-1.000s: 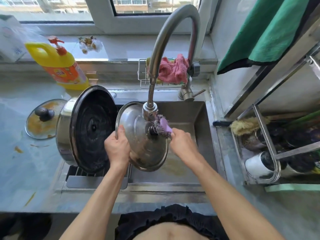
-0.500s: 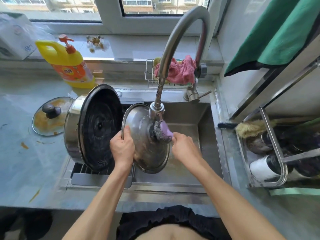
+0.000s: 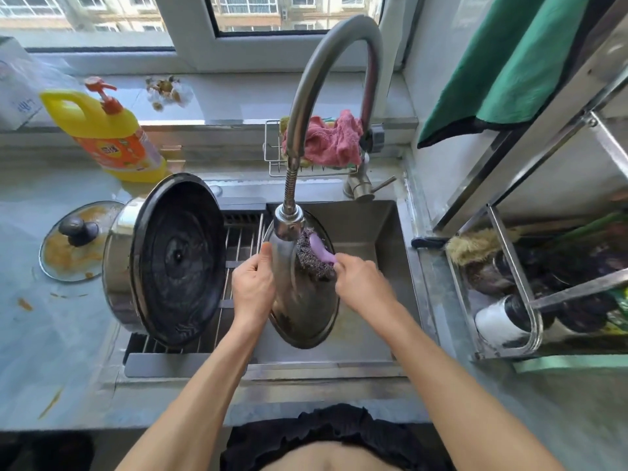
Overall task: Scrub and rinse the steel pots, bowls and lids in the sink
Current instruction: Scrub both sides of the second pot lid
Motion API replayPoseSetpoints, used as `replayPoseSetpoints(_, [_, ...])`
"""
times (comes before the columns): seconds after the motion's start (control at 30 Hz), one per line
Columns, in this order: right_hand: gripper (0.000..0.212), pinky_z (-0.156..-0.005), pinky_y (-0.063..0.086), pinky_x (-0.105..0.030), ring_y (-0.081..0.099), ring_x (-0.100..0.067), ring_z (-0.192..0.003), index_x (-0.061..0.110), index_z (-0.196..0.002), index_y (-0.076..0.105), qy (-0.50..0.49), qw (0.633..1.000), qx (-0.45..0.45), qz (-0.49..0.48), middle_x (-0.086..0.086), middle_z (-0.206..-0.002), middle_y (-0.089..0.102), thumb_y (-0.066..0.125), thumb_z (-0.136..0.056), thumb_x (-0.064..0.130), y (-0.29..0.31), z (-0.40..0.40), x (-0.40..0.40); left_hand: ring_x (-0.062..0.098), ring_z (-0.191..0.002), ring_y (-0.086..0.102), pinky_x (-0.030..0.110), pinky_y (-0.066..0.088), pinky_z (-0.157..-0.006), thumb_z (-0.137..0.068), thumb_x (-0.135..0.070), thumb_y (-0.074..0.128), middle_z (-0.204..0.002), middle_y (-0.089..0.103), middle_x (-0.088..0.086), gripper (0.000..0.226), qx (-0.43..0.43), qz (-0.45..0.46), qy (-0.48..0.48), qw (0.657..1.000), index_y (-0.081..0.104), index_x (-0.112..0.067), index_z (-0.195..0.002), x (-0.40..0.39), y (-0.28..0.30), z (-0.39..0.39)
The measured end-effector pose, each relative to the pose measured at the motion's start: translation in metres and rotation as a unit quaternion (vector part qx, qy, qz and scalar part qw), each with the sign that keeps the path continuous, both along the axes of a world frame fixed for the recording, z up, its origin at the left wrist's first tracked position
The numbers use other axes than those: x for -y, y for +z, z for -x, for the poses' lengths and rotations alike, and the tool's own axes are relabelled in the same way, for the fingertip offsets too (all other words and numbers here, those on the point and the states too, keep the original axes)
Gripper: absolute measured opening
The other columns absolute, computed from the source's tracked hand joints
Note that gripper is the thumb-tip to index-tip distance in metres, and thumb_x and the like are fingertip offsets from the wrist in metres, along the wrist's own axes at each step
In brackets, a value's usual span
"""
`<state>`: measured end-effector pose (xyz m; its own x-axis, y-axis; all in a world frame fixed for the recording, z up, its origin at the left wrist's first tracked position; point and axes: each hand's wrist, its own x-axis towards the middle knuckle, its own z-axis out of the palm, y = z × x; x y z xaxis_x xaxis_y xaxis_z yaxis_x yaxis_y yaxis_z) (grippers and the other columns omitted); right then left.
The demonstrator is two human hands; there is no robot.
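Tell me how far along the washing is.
Done, apparently: the large steel pot lies on its side on the sink rack. In hand: the left hand holds the round steel lid while the right hand scrubs it with the purple-handled steel-wool scrubber. Left: the food-stained glass lid on the counter.

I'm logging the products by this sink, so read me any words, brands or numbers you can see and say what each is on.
Yellow detergent bottle: orange label with a white logo, too blurred to read.
White bag on the windowsill: faint blue marks, too blurred to read.
White container in the rack: no text visible.
Nothing else carries writing.
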<state>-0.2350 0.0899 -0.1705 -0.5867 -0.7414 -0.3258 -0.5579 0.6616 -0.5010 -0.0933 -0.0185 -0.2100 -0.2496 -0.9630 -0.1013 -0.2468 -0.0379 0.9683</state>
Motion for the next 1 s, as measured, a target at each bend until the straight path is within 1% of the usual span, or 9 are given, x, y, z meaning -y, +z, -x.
replayPoseSetpoints(0.17, [0.023, -0.071, 0.04, -0.04, 0.061, -0.042, -0.1, 0.023, -0.119, 0.052, 0.098, 0.994, -0.049, 0.016, -0.019, -0.108, 0.064, 0.038, -0.101, 0.026, 0.017, -0.024, 0.005, 0.013, -0.06, 0.044, 0.031, 0.035, -0.058, -0.101, -0.058, 0.046, -0.062, 0.052, 0.004, 0.073, 0.016, -0.044, 0.004, 0.999, 0.052, 0.009, -0.073, 0.0, -0.01, 0.013])
replayPoseSetpoints(0.27, [0.023, -0.07, 0.038, -0.038, 0.061, -0.041, -0.102, 0.024, -0.118, 0.054, 0.037, 0.999, -0.038, 0.002, -0.018, -0.109, 0.064, 0.039, -0.101, 0.024, 0.016, 0.006, 0.01, 0.005, -0.049, 0.033, 0.026, 0.026, -0.047, -0.104, -0.043, 0.05, -0.052, 0.038, -0.008, 0.058, 0.012, 0.01, -0.041, 0.999, 0.039, -0.007, -0.059, -0.001, 0.002, 0.011])
replayPoseSetpoints(0.37, [0.019, -0.069, 0.038, -0.037, 0.061, -0.041, -0.101, 0.019, -0.112, 0.053, 0.027, 0.998, -0.052, -0.01, -0.018, -0.108, 0.063, 0.038, -0.101, 0.023, 0.014, 0.021, 0.009, 0.006, -0.048, 0.026, 0.026, 0.019, -0.045, -0.102, -0.035, 0.056, -0.052, 0.029, -0.008, 0.053, 0.018, 0.044, -0.108, 0.993, 0.032, -0.018, -0.059, 0.005, 0.007, 0.005])
replayPoseSetpoints(0.5, [0.017, -0.067, 0.039, -0.039, 0.06, -0.042, -0.094, 0.021, -0.111, 0.053, 0.081, 0.996, -0.042, 0.025, -0.019, -0.102, 0.064, 0.041, -0.099, 0.022, 0.02, 0.006, 0.01, 0.009, -0.05, 0.027, 0.029, 0.019, -0.048, -0.1, -0.039, 0.057, -0.053, 0.032, -0.008, 0.052, 0.011, 0.026, -0.157, 0.987, 0.037, -0.018, -0.056, 0.025, 0.001, -0.002])
replayPoseSetpoints(0.6, [0.014, -0.075, 0.051, -0.042, 0.062, -0.039, -0.093, 0.03, -0.091, 0.051, 0.017, 1.0, 0.008, 0.011, -0.016, -0.1, 0.066, 0.041, -0.098, 0.025, 0.002, 0.043, 0.019, 0.013, -0.051, 0.031, 0.027, 0.024, -0.049, -0.1, -0.045, 0.056, -0.054, 0.038, -0.003, 0.058, -0.016, -0.01, -0.164, 0.986, 0.048, -0.005, -0.06, 0.031, 0.0, -0.011])
replayPoseSetpoints(0.67, [0.019, -0.08, 0.053, -0.045, 0.063, -0.036, -0.094, 0.028, -0.091, 0.056, -0.014, 0.999, 0.034, -0.016, -0.014, -0.1, 0.067, 0.039, -0.099, 0.025, -0.013, 0.064, 0.016, 0.009, -0.051, 0.042, 0.024, 0.036, -0.047, -0.102, -0.039, 0.055, -0.055, 0.051, -0.004, 0.049, -0.053, -0.054, -0.113, 0.991, 0.059, -0.01, -0.062, 0.034, 0.001, -0.015])
replayPoseSetpoints(0.73, [0.025, -0.084, 0.053, -0.045, 0.063, -0.034, -0.095, 0.02, -0.102, 0.064, -0.03, 0.998, 0.049, -0.039, -0.013, -0.103, 0.067, 0.039, -0.101, 0.023, -0.029, 0.07, 0.006, 0.009, -0.057, 0.054, 0.026, 0.049, -0.053, -0.103, -0.036, 0.055, -0.064, 0.063, -0.002, 0.042, -0.079, -0.086, -0.041, 0.992, 0.067, -0.012, -0.071, 0.039, 0.004, -0.017])
replayPoseSetpoints(0.87, [0.023, -0.076, 0.048, -0.039, 0.06, -0.036, -0.095, 0.016, -0.098, 0.063, -0.028, 0.996, 0.063, -0.052, -0.016, -0.102, 0.066, 0.041, -0.1, 0.022, -0.049, 0.052, -0.013, 0.014, -0.059, 0.049, 0.031, 0.044, -0.056, -0.1, -0.046, 0.058, -0.063, 0.055, -0.002, 0.045, -0.092, -0.155, 0.113, 0.977, 0.059, -0.014, -0.068, 0.043, 0.002, -0.012])
replayPoseSetpoints(1.0, [0.02, -0.07, 0.047, -0.038, 0.062, -0.035, -0.093, 0.021, -0.106, 0.059, 0.057, 0.995, 0.038, -0.072, -0.014, -0.103, 0.067, 0.04, -0.102, 0.026, -0.051, 0.006, -0.039, 0.017, -0.072, 0.054, 0.034, 0.045, -0.066, -0.096, -0.046, 0.059, -0.073, 0.057, -0.002, 0.04, -0.1, -0.208, 0.261, 0.937, 0.059, -0.02, -0.066, 0.036, -0.008, -0.003])
